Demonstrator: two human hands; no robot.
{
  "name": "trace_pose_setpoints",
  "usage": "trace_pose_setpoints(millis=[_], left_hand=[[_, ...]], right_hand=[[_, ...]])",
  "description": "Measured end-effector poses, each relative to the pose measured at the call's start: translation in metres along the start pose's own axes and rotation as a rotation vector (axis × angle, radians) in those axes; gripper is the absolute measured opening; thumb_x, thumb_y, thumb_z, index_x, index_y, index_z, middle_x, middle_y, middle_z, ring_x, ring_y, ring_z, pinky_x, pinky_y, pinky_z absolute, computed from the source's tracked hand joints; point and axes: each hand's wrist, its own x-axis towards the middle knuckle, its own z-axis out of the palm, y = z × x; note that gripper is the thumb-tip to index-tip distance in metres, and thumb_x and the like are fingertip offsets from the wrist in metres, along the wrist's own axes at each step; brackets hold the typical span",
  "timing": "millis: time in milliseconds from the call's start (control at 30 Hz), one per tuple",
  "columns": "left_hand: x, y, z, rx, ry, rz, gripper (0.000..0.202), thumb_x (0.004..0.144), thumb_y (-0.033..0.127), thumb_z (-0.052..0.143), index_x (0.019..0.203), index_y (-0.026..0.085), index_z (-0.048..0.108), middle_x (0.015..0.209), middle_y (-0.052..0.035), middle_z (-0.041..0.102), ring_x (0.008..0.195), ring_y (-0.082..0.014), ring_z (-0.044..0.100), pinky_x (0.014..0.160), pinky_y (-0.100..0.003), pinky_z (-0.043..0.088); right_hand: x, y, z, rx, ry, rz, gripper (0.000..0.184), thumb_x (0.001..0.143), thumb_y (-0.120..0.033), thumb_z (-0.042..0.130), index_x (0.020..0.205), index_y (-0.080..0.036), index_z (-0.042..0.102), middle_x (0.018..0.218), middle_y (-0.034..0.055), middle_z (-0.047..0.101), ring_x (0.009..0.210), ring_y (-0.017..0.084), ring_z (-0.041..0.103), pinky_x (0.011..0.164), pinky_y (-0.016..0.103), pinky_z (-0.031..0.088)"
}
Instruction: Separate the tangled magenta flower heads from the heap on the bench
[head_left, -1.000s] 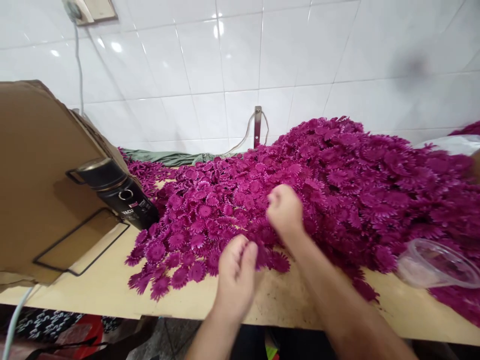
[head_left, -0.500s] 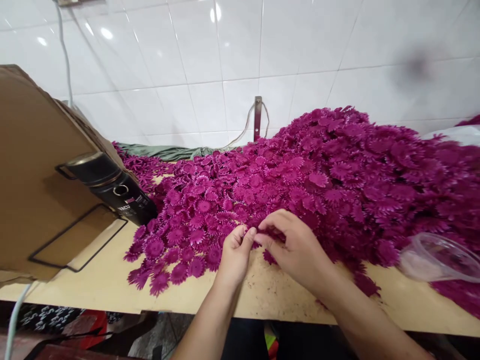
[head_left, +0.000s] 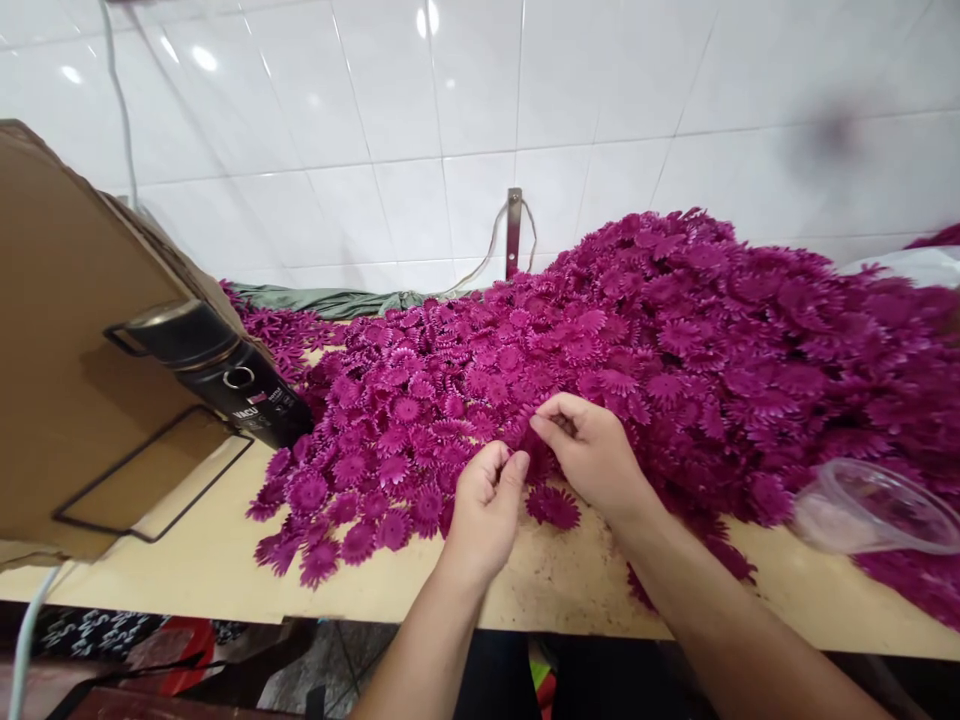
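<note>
My left hand (head_left: 486,505) is closed in a pinch, thumb up, at the front edge of a heap of magenta artificial flower pieces (head_left: 405,410). My right hand (head_left: 596,450) pinches thumb and forefinger together a little above and to the right of it, over the same heap. A small gap separates the two sets of fingertips. Whatever lies in either pinch blends into the magenta behind it, so I cannot make it out. One loose flower piece (head_left: 553,507) lies on the table just below my hands.
At the left a black vacuum bottle (head_left: 225,375) leans by a cardboard box (head_left: 82,360) with a black wire frame (head_left: 191,495). A clear plastic tub (head_left: 840,510) rests on its side at the right. White tiled wall (head_left: 405,90) stands behind the wooden table (head_left: 555,590).
My hands, whose fingertips met before, are now apart. The right one has moved up, the left slightly right. The loose flower piece below them shows more fully.
</note>
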Motion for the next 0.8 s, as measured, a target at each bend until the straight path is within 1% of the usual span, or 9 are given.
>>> trace_pose_setpoints(millis=[100,200,233,333,433,500,567,700,800], left_hand=[[-0.001,0.004,-0.001,-0.002,0.122,0.023,0.037,0.076,0.047,0.051,0.057,0.020,0.034,0.056,0.0059,0.029,0.053,-0.0095,0.027,0.051,-0.022,0.028],[-0.018,0.010,-0.008,0.045,0.184,0.046,0.031,0.075,0.043,0.054,0.059,0.020,0.041,0.057,0.0039,0.038,0.056,-0.0114,0.035,0.054,-0.023,0.032],[-0.026,0.012,-0.012,0.078,0.159,0.068,0.027,0.075,0.041,0.056,0.061,0.020,0.046,0.059,0.0024,0.043,0.060,-0.0128,0.040,0.057,-0.024,0.034],[-0.038,0.018,-0.022,0.097,-0.027,0.086,0.026,0.078,0.036,0.053,0.059,0.019,0.051,0.059,0.0002,0.049,0.060,-0.0135,0.044,0.058,-0.024,0.036],[-0.027,0.017,-0.025,-0.025,0.023,-0.014,0.020,0.075,0.037,0.057,0.069,0.018,0.056,0.064,0.0002,0.054,0.063,-0.0136,0.047,0.062,-0.024,0.039],[-0.015,0.013,-0.022,-0.092,-0.016,-0.042,0.019,0.072,0.037,0.059,0.073,0.017,0.057,0.067,0.0000,0.056,0.066,-0.0133,0.048,0.067,-0.025,0.041],[-0.007,0.008,-0.018,-0.110,-0.058,-0.069,0.022,0.070,0.037,0.062,0.070,0.017,0.056,0.063,0.0013,0.053,0.061,-0.0119,0.046,0.064,-0.024,0.039],[-0.001,-0.004,-0.012,-0.079,-0.011,-0.103,0.037,0.066,0.047,0.062,0.053,0.017,0.045,0.049,0.0051,0.041,0.050,-0.0088,0.036,0.052,-0.021,0.032],[0.001,-0.010,-0.011,-0.081,-0.003,-0.078,0.044,0.065,0.054,0.061,0.051,0.018,0.040,0.049,0.0063,0.036,0.050,-0.0080,0.031,0.050,-0.021,0.028]], right_hand=[[0.014,-0.005,0.012,-0.099,0.068,-0.085,0.013,0.072,-0.020,0.047,0.059,-0.021,0.047,0.058,-0.0014,0.049,0.057,0.013,0.045,0.057,0.027,0.036],[0.036,-0.001,0.003,-0.213,0.253,-0.098,0.018,0.071,-0.017,0.046,0.055,-0.022,0.040,0.058,-0.0012,0.048,0.059,0.015,0.045,0.062,0.028,0.038],[0.044,0.002,-0.006,-0.270,0.382,-0.032,0.021,0.069,-0.016,0.047,0.052,-0.023,0.036,0.053,-0.0023,0.044,0.056,0.015,0.043,0.061,0.029,0.038],[0.062,0.010,-0.033,-0.355,0.488,0.070,0.020,0.068,-0.017,0.049,0.054,-0.023,0.036,0.049,-0.0040,0.038,0.051,0.015,0.040,0.060,0.032,0.039],[0.063,0.012,-0.038,-0.368,0.359,-0.007,0.005,0.068,-0.018,0.052,0.072,-0.020,0.050,0.067,0.0020,0.052,0.059,0.017,0.049,0.065,0.035,0.043],[0.054,0.010,-0.031,-0.345,0.284,-0.086,0.025,0.068,-0.015,0.052,0.093,-0.016,0.053,0.090,0.0097,0.056,0.073,0.020,0.055,0.071,0.036,0.045],[0.041,0.006,-0.024,-0.364,0.249,-0.150,0.032,0.068,-0.014,0.052,0.101,-0.014,0.054,0.102,0.0135,0.055,0.084,0.022,0.056,0.077,0.038,0.045],[0.007,-0.005,-0.018,-0.355,0.118,-0.248,0.011,0.077,-0.020,0.050,0.083,-0.018,0.059,0.085,0.0076,0.062,0.080,0.021,0.056,0.076,0.037,0.045],[-0.011,-0.012,-0.016,-0.241,-0.113,-0.159,0.009,0.078,-0.024,0.052,0.076,-0.019,0.060,0.077,0.0047,0.063,0.074,0.018,0.057,0.069,0.033,0.046]])
